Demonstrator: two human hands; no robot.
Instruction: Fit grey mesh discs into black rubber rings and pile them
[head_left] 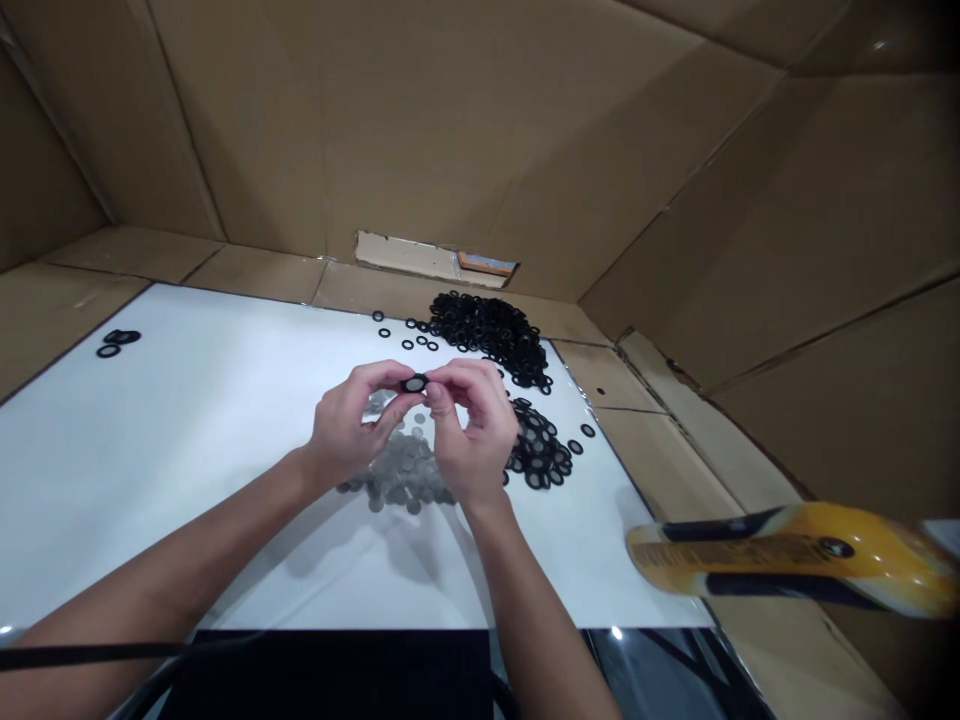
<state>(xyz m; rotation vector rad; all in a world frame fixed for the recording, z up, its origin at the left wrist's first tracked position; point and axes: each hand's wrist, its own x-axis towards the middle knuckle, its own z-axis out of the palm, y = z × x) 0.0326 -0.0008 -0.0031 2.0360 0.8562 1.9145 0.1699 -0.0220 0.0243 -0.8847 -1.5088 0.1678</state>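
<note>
Black rings [487, 335], white panel [165, 450], cardboard walls [420, 130]

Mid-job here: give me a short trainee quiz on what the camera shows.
1. What are the left hand and right hand pinching between them?
2. True or false: the grey discs lie under the hands.
3. Which is farther left in view: the small ring cluster or the yellow handle?

Key: 1. A black ring. 2. True. 3. The small ring cluster.
</note>
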